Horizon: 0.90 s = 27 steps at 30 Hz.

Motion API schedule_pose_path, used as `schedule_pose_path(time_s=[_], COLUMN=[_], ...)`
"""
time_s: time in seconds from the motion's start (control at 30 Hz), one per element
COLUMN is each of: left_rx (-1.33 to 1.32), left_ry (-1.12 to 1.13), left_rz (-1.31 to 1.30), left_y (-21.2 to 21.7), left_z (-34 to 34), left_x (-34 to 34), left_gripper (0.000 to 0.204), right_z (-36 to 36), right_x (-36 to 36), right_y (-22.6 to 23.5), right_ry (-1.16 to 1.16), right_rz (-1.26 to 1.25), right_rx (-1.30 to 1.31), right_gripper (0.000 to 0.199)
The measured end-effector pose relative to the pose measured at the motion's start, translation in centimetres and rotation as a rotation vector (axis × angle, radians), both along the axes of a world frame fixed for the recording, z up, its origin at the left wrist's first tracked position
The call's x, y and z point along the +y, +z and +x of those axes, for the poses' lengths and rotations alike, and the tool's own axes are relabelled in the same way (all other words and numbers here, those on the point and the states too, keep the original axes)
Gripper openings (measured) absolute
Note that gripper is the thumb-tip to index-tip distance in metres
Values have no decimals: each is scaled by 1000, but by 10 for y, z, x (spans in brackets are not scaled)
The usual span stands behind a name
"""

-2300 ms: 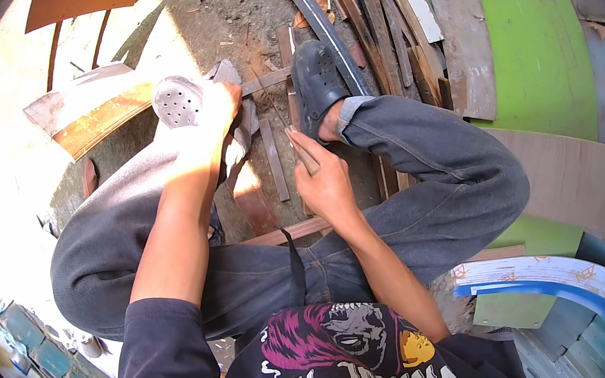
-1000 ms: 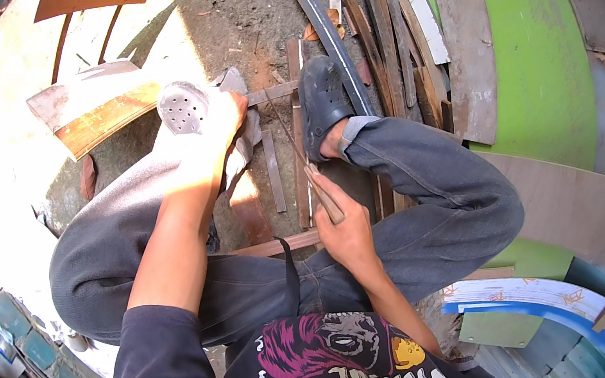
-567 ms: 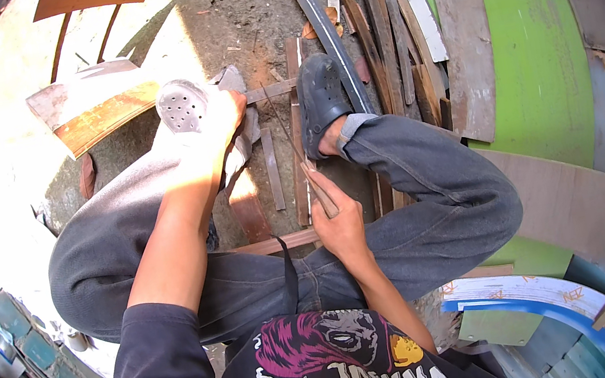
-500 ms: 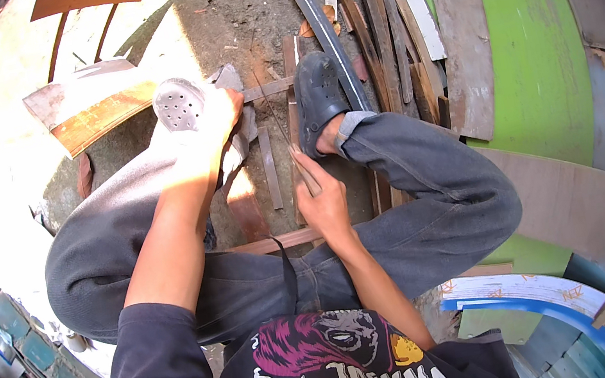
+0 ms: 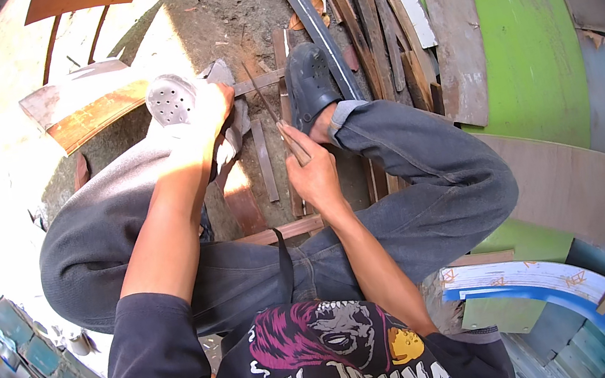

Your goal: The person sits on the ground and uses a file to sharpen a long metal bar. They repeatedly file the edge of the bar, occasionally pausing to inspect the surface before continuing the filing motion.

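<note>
My left hand (image 5: pixel 217 106), closed and partly washed out by sunlight, grips the left end of a thin wooden strip (image 5: pixel 262 81) beside my left clog (image 5: pixel 172 100). The strip points right, toward my dark right clog (image 5: pixel 310 81). In my right hand (image 5: pixel 316 175) is the wooden handle of a long-bladed knife (image 5: pixel 264 101). Its narrow blade, seen nearly edge-on, points up and away, crossing the picture near the strip; whether they touch I cannot tell. A grey cloth (image 5: pixel 237 124) lies under my left hand. Another short wooden strip (image 5: pixel 265 161) lies on the ground between my legs.
Long wooden battens (image 5: pixel 376 27) and a dark bar with a white line (image 5: pixel 315 21) lie beyond my right foot. Green boards (image 5: pixel 525 19) lean at the right. An orange-brown curved board (image 5: pixel 101 116) lies at the left. A plank (image 5: pixel 282 232) crosses near my lap.
The view has shifted slightly. My right hand and the knife sit a little lower relative to the strip, and the blade looks a bit more tilted. My left hand still grips the strip.
</note>
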State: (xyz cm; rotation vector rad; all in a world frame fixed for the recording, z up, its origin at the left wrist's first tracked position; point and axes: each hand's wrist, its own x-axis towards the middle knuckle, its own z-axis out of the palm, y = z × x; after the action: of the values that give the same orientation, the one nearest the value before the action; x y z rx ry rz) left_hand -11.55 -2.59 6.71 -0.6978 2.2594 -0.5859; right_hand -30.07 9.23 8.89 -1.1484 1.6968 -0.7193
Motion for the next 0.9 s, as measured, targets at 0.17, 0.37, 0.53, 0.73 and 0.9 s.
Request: schedule_pose_path(time_s=[0.17, 0.37, 0.53, 0.73, 0.9], left_rx=[12, 40, 42, 72, 59], left_ry=[46, 29, 69, 74, 107], left_rz=[19, 30, 40, 50, 32], left_y=[19, 1, -9, 1, -3], left_z=[6, -1, 6, -4, 3], left_x=[9, 0, -6, 0, 1], left_gripper=[26, 26, 26, 26, 26], right_z=[-4, 2, -14, -1, -10], right_x=[61, 2, 62, 6, 58], right_y=[31, -19, 38, -22, 19], right_ry=[10, -24, 2, -41, 29], right_rz=[-26, -60, -18, -43, -62], right_rx=[-1, -1, 13, -8, 41], right_gripper=[47, 50, 48, 52, 47])
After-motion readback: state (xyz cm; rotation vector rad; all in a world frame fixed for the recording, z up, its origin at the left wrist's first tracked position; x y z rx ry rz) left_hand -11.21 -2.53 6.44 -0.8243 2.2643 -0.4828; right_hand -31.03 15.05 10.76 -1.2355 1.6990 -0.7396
